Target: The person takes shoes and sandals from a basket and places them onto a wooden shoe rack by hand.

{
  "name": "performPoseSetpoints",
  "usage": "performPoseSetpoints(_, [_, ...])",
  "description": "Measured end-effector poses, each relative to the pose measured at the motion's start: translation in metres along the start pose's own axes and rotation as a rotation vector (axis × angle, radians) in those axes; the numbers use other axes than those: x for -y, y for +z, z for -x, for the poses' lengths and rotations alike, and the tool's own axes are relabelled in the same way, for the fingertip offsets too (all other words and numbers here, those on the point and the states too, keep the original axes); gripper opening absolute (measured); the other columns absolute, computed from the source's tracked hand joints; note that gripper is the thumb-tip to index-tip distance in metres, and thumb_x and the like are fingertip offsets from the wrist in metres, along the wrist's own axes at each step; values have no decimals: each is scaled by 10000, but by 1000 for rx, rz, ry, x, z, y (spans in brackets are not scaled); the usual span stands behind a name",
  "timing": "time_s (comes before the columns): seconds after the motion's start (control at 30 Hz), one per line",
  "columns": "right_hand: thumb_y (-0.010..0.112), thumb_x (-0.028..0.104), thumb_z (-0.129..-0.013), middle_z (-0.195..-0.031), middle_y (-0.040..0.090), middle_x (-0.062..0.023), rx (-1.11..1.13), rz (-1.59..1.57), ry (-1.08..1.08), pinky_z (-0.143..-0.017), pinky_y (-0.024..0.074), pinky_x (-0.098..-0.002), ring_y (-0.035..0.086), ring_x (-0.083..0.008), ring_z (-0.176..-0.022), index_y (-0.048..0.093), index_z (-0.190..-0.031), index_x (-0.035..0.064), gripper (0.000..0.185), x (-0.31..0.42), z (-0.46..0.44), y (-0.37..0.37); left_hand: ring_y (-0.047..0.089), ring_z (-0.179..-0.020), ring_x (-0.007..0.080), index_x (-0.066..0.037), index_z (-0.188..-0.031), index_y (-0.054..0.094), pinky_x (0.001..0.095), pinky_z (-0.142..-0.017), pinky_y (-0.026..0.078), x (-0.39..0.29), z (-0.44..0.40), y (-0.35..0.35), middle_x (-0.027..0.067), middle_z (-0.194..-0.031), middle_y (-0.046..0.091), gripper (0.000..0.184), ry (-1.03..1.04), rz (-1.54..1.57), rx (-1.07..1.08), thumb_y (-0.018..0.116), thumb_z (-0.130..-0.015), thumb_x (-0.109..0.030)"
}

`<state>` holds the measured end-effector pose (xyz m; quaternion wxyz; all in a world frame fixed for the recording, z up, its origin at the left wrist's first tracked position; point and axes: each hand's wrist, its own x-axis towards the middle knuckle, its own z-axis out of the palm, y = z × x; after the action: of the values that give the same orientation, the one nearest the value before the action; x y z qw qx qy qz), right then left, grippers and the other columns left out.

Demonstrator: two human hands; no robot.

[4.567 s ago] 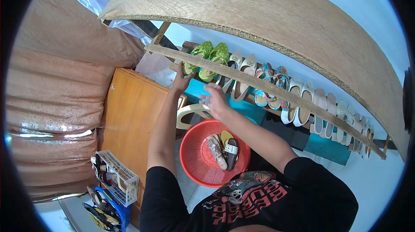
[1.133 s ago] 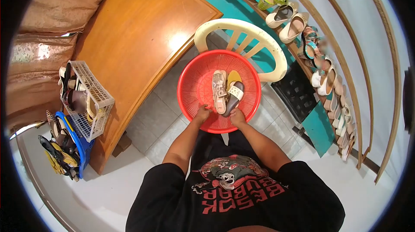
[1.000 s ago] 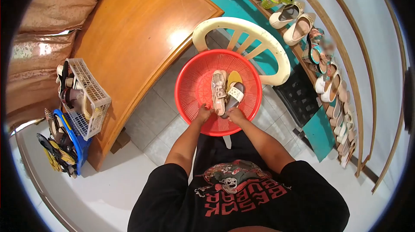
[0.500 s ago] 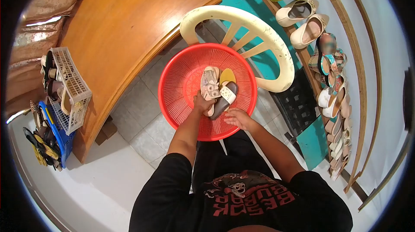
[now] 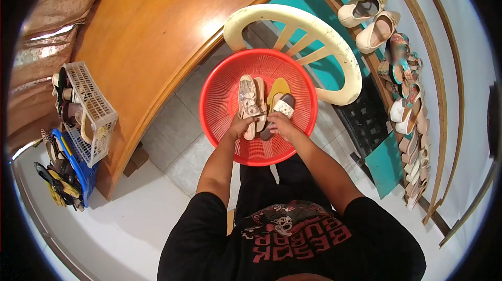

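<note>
In a red plastic basin (image 5: 209, 124) lie several sandals. My left hand (image 5: 241, 125) is closed around the heel part of a beige-pink sandal (image 5: 247, 95) with a bow on its strap. Its similar partner (image 5: 260, 98) lies close along its right side. My right hand (image 5: 282, 125) reaches over a dark brown slipper (image 5: 265, 135) with a studded white strap, fingers apart and pointing left toward the beige-pink pair. Whether its fingertips grip anything is hard to see. A yellow-soled sandal (image 5: 280, 87) lies behind the brown slipper.
The basin rests on a cream plastic chair (image 5: 348, 66). A wooden desk (image 5: 162, 19) stands at left, with a white crate (image 5: 99, 108) of shoes and a blue basket (image 5: 78, 160) beside it. Along the right wall runs a shoe rack with white pumps (image 5: 377, 31) and other sandals.
The two beige-pink sandals now lie side by side, farther left of the brown slipper. My right hand has moved in from the basin's near side to over the slipper. The view shifted slightly.
</note>
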<state>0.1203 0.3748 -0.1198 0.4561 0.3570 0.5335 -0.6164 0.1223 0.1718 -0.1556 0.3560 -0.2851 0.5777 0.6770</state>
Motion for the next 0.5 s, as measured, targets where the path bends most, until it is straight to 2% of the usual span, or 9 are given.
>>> performPoseSetpoints(0.07, [595, 263, -910, -1097, 576, -40, -38, -18, -8, -751, 495, -343, 574, -202, -927, 508, -1216, 105, 355, 6, -1, 11, 670, -949, 240, -11, -1248, 505, 384, -833, 561, 2, 9, -11, 106, -1097, 648, 476, 27, 245, 76, 659, -798, -17])
performPoseSetpoints(0.13, [625, 288, -889, -1114, 561, -60, -121, -54, -37, -753, 491, -363, 562, -226, -949, 499, -1234, 105, 411, 12, -6, 19, 654, -1001, 243, -15, -1286, 472, 394, -871, 549, -1, 25, -22, 112, -1137, 628, 527, 65, 239, 102, 665, -796, -24])
performPoseSetpoints(0.17, [656, 358, -877, -1159, 534, -78, -98, -88, -38, -773, 487, -371, 553, -243, -971, 450, -1293, 101, 529, 13, -13, 20, 642, -1028, 247, -19, -1304, 453, 394, -892, 540, -2, 33, -27, 115, -1156, 618, 550, 63, 228, 100, 663, -796, -19])
performPoseSetpoints(0.2, [656, 358, -877, -1159, 534, -78, -98, -94, -50, -773, 487, -371, 553, -243, -971, 450, -1293, 101, 529, 22, -10, 24, 631, -1055, 250, -23, -1323, 435, 395, -913, 531, -7, 41, -31, 118, -1175, 609, 573, 59, 215, 101, 660, -796, -14])
performPoseSetpoints(0.3, [676, 461, -866, -1275, 474, -96, -90, -230, -147, -844, 471, -387, 542, -245, -1034, 331, -1410, 116, 731, 49, 6, 33, 614, -1077, 241, -24, -1352, 405, 388, -944, 509, -31, 74, -36, 112, -1187, 601, 638, 71, 163, 176, 683, -777, -15])
performPoseSetpoints(0.43, [668, 399, -888, -1331, 473, -119, -2, -245, -212, -881, 471, -405, 559, -261, -1070, 294, -1447, 122, 728, 69, 32, 41, 597, -1085, 204, -43, -1371, 401, 358, -940, 498, -38, 103, -47, 90, -1193, 602, 747, 137, -39, 304, 761, -716, -51])
performPoseSetpoints(0.47, [698, 343, -869, -1272, 547, -113, 19, -263, -239, -835, 513, -368, 606, -246, -1040, 351, -1422, 67, 708, 73, 46, 43, 588, -1097, 199, -49, -1379, 395, 351, -947, 491, -39, 107, -51, 90, -1205, 599, 781, 136, -72, 367, 781, -700, -58])
performPoseSetpoints(0.5, [702, 299, -863, -1188, 592, -101, 50, -292, -301, -809, 532, -366, 627, -227, -988, 419, -1364, 61, 623, 68, 48, 46, 570, -1112, 175, -53, -1383, 399, 329, -966, 467, -84, 143, -43, 72, -1209, 591, 800, -44, -254, 321, 790, -685, -75])
